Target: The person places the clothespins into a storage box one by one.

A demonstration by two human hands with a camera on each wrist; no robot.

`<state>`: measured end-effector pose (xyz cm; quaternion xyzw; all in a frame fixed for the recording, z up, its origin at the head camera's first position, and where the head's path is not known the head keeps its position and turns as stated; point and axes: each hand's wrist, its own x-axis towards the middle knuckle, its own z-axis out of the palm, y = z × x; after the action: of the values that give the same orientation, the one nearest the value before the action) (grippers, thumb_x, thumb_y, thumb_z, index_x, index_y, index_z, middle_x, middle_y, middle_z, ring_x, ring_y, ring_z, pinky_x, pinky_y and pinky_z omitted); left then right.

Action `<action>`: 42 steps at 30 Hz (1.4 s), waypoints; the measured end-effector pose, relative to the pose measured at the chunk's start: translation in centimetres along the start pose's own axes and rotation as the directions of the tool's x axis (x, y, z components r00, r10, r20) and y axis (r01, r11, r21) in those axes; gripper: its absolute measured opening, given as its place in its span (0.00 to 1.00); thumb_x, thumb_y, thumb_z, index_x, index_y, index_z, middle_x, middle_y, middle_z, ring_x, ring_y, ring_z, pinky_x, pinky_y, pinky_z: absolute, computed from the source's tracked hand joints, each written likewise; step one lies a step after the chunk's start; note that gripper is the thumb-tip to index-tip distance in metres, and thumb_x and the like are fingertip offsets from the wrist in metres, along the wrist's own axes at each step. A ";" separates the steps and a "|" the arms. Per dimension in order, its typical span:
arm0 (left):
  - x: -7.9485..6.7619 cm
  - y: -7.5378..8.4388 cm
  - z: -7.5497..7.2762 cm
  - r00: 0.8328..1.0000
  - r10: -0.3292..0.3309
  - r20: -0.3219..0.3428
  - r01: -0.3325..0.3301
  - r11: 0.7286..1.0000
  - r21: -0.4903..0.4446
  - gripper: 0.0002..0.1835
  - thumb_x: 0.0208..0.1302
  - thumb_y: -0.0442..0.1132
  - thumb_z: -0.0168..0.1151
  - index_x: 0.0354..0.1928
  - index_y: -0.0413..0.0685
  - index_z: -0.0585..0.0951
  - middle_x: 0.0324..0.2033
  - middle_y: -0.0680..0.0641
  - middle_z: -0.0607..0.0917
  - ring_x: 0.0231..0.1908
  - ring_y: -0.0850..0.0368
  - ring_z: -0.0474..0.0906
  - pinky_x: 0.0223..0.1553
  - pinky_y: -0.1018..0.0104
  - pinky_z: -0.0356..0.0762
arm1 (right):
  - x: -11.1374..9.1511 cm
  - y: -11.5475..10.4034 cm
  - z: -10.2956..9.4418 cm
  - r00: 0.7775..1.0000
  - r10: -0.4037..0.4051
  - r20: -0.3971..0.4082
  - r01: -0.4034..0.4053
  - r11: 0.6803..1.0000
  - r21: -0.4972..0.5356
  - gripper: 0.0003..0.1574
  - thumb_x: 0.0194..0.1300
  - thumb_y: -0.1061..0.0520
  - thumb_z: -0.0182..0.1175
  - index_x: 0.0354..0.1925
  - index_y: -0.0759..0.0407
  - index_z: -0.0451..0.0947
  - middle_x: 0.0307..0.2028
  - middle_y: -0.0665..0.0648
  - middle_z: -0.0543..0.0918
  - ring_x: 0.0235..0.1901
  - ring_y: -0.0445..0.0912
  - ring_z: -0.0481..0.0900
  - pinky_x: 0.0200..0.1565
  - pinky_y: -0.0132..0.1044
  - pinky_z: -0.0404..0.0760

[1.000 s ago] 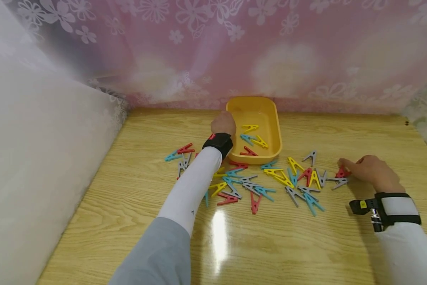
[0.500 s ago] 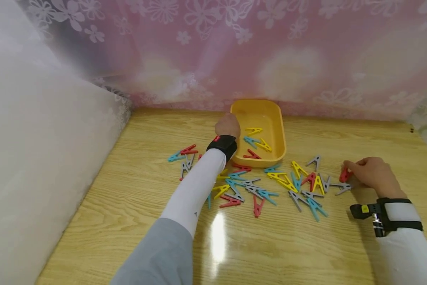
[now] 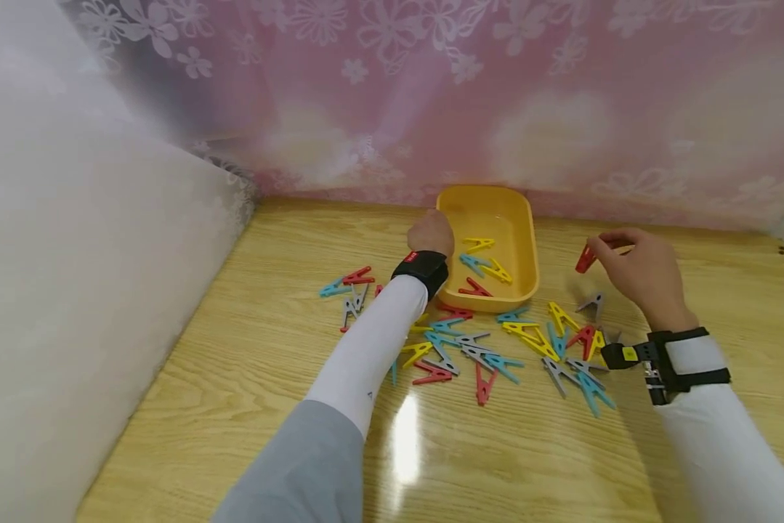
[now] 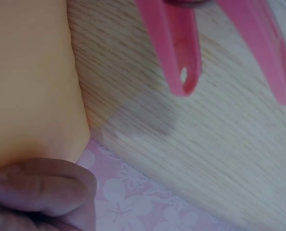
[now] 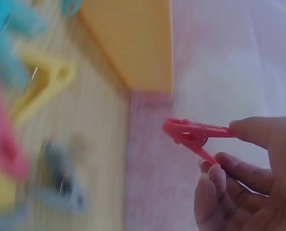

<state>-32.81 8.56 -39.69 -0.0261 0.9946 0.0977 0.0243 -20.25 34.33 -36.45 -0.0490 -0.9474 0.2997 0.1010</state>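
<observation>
A yellow plastic tub (image 3: 527, 269) stands at the back, with several yellow, blue and red clothespins on its floor. My left hand (image 3: 431, 232) grips its left rim; in the left wrist view the curled fingers (image 4: 42, 187) lie at the tub wall (image 4: 32, 86). My right hand (image 3: 643, 272) is raised right of the tub. Between thumb and fingertips it pinches a red clothespin (image 5: 193, 134) by its handles, nose pointing away from the hand. A grey clothespin (image 3: 592, 303) lies on the table just below that hand.
Several loose clothespins (image 3: 479, 356) in red, blue, yellow and grey spread over the wooden table (image 3: 496, 465) in front of the tub. A smaller group (image 3: 349, 287) lies left of my left forearm. A pink flowered curtain (image 3: 392, 109) hangs behind the table.
My right hand has picked up the red clothespin from the table's right side and carried it up and left, closer to the tub. The left hand stays at the rim.
</observation>
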 end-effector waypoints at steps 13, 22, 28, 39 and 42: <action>0.2 0.0 0.3 1.000 0.000 -0.015 0.000 1.000 -0.007 0.16 0.73 0.47 0.49 0.53 0.47 0.76 0.34 0.52 0.84 0.32 0.58 0.82 0.29 0.65 0.78 | 1.3 -5.9 3.8 0.985 -0.160 0.061 0.157 0.987 0.044 0.34 0.68 0.36 0.52 0.49 0.64 0.79 0.43 0.65 0.81 0.35 0.57 0.77 0.31 0.44 0.74; 0.3 0.0 0.4 0.999 -0.011 -0.041 0.010 1.000 -0.016 0.14 0.74 0.46 0.48 0.52 0.49 0.77 0.35 0.52 0.85 0.33 0.59 0.82 0.30 0.65 0.79 | 1.4 -7.0 6.2 0.960 -0.206 0.187 0.211 0.978 -0.003 0.33 0.67 0.37 0.55 0.50 0.65 0.78 0.43 0.66 0.81 0.34 0.55 0.77 0.30 0.44 0.75; 0.3 0.1 0.5 1.000 -0.009 -0.025 0.009 1.000 -0.006 0.15 0.73 0.47 0.48 0.52 0.48 0.77 0.35 0.52 0.84 0.33 0.59 0.82 0.30 0.65 0.78 | 1.4 -7.1 7.0 0.955 -0.189 0.229 0.199 0.980 -0.020 0.37 0.67 0.36 0.54 0.56 0.66 0.74 0.45 0.66 0.81 0.38 0.57 0.78 0.34 0.50 0.78; 0.3 0.3 0.3 1.000 -0.020 -0.002 0.020 1.000 -0.009 0.15 0.75 0.46 0.46 0.53 0.49 0.76 0.36 0.51 0.85 0.33 0.59 0.82 0.30 0.65 0.79 | 0.6 -5.4 6.2 0.978 -0.194 0.080 0.185 0.977 0.105 0.28 0.71 0.41 0.50 0.54 0.62 0.76 0.47 0.62 0.80 0.35 0.52 0.74 0.31 0.39 0.71; 0.4 0.1 0.4 1.000 -0.025 0.003 0.025 1.000 0.001 0.15 0.75 0.46 0.46 0.54 0.48 0.76 0.35 0.51 0.85 0.33 0.58 0.82 0.30 0.65 0.78 | 0.3 -4.7 5.7 0.982 -0.189 0.013 0.186 0.975 0.125 0.26 0.71 0.43 0.51 0.54 0.62 0.76 0.46 0.62 0.80 0.32 0.51 0.73 0.28 0.33 0.69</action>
<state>-33.24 8.71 -40.06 -0.0384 0.9942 0.0971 0.0268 -22.00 27.40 -38.24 0.0506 -0.9286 0.3475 0.1201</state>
